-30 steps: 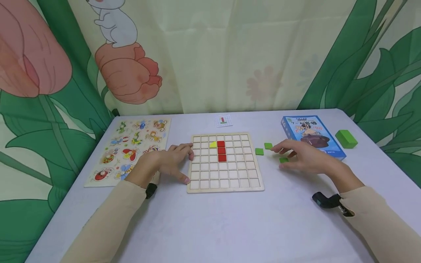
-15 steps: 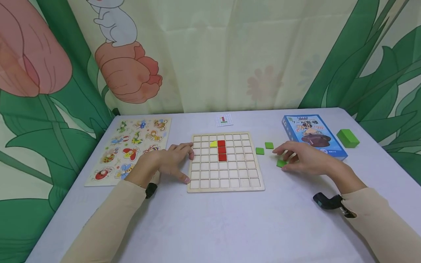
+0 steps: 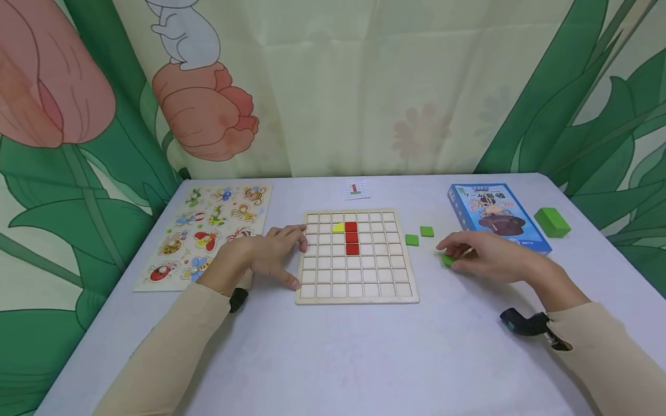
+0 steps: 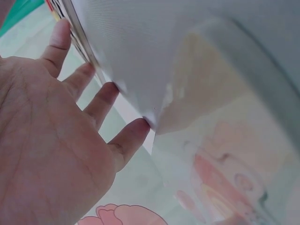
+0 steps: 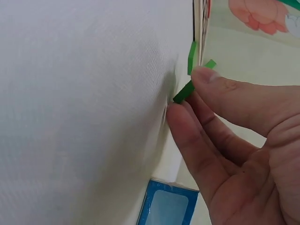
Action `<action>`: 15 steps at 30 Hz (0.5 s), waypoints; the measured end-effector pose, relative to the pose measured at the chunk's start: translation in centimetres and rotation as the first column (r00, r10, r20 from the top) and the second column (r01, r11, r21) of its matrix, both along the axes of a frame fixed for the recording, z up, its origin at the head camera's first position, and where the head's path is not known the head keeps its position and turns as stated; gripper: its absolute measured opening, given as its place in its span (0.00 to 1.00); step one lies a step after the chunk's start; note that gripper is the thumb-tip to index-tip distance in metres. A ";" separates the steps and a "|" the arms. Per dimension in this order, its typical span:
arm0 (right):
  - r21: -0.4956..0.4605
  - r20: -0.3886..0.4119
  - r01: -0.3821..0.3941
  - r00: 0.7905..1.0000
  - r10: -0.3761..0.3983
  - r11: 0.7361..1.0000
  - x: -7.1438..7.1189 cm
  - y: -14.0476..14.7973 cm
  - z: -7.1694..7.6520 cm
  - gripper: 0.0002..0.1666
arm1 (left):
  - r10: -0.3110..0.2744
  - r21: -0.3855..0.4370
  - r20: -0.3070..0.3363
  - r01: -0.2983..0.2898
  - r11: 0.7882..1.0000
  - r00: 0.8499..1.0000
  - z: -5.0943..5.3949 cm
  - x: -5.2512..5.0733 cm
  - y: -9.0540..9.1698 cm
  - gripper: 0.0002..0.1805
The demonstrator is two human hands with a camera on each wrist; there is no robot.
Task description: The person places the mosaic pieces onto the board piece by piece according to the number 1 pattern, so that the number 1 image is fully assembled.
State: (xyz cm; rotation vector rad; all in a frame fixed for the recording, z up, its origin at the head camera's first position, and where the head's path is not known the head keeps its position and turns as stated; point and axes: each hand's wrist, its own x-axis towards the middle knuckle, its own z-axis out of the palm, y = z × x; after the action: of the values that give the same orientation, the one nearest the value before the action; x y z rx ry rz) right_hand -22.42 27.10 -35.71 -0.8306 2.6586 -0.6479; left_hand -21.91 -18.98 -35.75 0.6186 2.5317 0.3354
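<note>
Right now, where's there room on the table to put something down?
Most room: the near table, between the sleeves, in front of the board. A smaller patch lies at the back, between the card and blue box. It's crowded beside the board: two green squares and the right hand on one side, the left hand and bug picture on the other.
</note>
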 end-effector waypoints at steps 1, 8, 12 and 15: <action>-0.002 -0.004 0.004 1.000 -0.004 1.000 0.1 0.0 -0.1 0.21 | 0.000 0.002 0.002 0.000 1.000 1.000 0.1 0.0 0.0 0.37; -0.045 -0.046 0.019 0.999 -0.021 0.999 0.5 0.2 -0.5 0.19 | 0.007 0.015 0.019 -0.008 1.000 1.000 -0.1 0.0 -0.1 0.36; -0.084 -0.039 0.016 0.999 -0.019 0.996 0.5 0.3 -0.6 0.20 | 0.006 0.006 0.011 -0.006 1.000 1.000 -0.2 -0.1 -0.1 0.36; -0.116 -0.020 0.010 1.000 -0.013 0.993 0.4 0.4 -0.7 0.19 | 0.004 0.003 0.009 -0.004 1.000 1.000 -0.2 -0.2 0.0 0.36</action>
State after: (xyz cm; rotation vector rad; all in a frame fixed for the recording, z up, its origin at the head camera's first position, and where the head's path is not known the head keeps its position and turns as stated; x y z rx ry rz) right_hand -21.98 27.46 -36.37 -0.8575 2.6672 -0.8081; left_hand -22.09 -18.98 -35.94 0.6115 2.5244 0.3435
